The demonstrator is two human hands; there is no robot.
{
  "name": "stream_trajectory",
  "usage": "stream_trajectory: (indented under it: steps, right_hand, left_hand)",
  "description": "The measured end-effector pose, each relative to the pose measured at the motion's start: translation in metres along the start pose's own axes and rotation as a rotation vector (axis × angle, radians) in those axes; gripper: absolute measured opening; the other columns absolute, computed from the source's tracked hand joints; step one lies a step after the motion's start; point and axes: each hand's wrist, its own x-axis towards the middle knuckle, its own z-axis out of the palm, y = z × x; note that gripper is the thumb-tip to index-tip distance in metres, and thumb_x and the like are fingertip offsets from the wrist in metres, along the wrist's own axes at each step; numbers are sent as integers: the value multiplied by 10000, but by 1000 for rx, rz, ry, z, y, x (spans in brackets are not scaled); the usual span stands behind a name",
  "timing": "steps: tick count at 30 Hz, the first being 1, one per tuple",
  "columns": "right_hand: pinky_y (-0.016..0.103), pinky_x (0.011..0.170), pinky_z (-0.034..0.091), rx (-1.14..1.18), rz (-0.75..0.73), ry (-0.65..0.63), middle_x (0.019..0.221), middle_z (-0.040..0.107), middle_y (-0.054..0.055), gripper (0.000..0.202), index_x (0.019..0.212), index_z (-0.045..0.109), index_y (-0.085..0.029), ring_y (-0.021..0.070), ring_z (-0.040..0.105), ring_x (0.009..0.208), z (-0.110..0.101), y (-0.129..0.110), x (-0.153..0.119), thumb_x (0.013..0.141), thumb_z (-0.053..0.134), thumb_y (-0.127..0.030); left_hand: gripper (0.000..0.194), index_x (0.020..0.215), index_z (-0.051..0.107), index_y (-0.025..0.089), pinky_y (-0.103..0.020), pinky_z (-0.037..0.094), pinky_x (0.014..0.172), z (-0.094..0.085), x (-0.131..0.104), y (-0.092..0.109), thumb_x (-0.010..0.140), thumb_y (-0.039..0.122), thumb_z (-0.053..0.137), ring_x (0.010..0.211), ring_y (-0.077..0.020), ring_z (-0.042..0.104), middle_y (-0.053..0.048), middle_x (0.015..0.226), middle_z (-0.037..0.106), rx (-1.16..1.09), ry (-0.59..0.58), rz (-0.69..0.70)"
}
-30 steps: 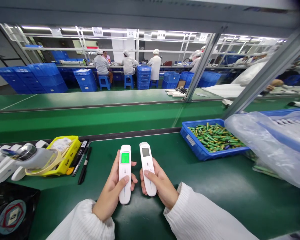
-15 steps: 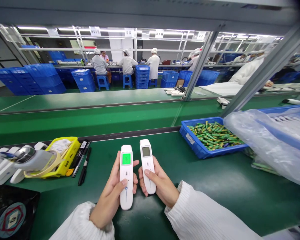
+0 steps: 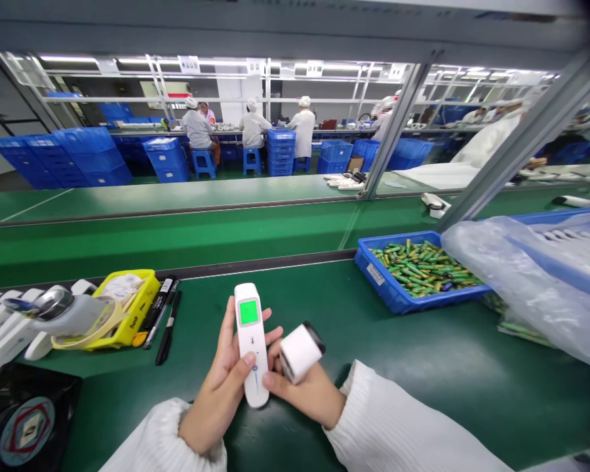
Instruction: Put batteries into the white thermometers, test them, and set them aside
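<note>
White and long, the lit thermometer (image 3: 252,347) lies just left of the lower middle of the frame, its long axis running nearly straight up the picture, the top leaning a little to the left and the green screen (image 3: 249,312) uppermost. The left hand (image 3: 219,373) is closed around it from the left, the thumb lying across its face below the screen and fingertips showing past its right edge.

Just to the right, the right hand (image 3: 314,393) grips the tipped thermometer (image 3: 299,354), which is turned so that its dark end (image 3: 315,338) points to the upper right. It looks short from this angle and is slightly blurred, so the full line of its long axis cannot be told. The right thumb reaches leftward to the lower right edge of the lit thermometer; whether it touches or only overlaps in view is unclear. Each thermometer is thus nearest its own hand, with the two side by side and their axes apparently crossing.

Upper right of the hands sits the blue bin (image 3: 398,303) of batteries (image 3: 423,267); at left is the yellow tray (image 3: 115,335).
</note>
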Motion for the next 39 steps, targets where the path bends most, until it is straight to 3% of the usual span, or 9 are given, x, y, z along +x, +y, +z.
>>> stream_trajectory:
  steps: [5,12,16,20,28,33,39]
  right_hand:
    - [396,785,469,-94,27,-17,846,601,64,366,899,607,-182,245,574,840,7,3,-5,739,681,-503]
    - [403,841,460,-52,9,-152,921,607,59,377,1067,567,-179,237,587,886,-3,4,-3,787,659,-412]
    - [409,884,438,12,60,-162,1053,600,76,516,1173,491,-205,250,569,1004,-2,3,-7,762,682,-453]
    - [405,933,404,48,26,-200,1155,564,81,492,1186,476,-227,237,540,1073,2,2,-7,794,651,-467]
    - [321,716,467,-177,-6,-139,780,580,28,330,921,603,-145,181,557,736,-12,0,5,797,652,-446]
    - [359,768,475,-261,-3,-76,809,599,58,369,859,625,-147,227,565,809,-7,8,-1,765,657,-502]
    - [386,818,475,-208,-2,-104,859,631,64,459,1029,608,-169,263,586,901,-5,9,-5,777,628,-551]
  left_hand:
    - [800,1434,19,410,-420,379,1000,4,-2,-1,850,291,552,1201,-277,497,-71,1433,412,-48,-25,-33]
    - [764,1436,27,409,-343,361,1013,4,-4,-7,867,300,525,1226,-220,465,-37,1423,433,-20,-10,-22]
    - [744,1426,7,432,-334,401,978,4,-6,-8,884,304,502,1201,-214,491,-38,1406,447,-15,-13,-20]
    - [736,1423,-20,434,-337,392,998,0,-6,-9,897,315,481,1268,-219,428,-37,1412,438,23,-66,10]
    - [752,1444,22,381,-346,347,1030,-9,5,-13,879,298,511,1268,-221,421,-41,1397,463,0,1,71]
    - [763,1441,-51,373,-391,352,1019,-7,4,-15,893,304,475,1207,-239,482,-70,1388,468,-14,-68,69]
    - [724,1443,-55,359,-339,390,980,-6,0,-13,913,266,430,1170,-212,499,-67,1378,468,-19,-127,46]
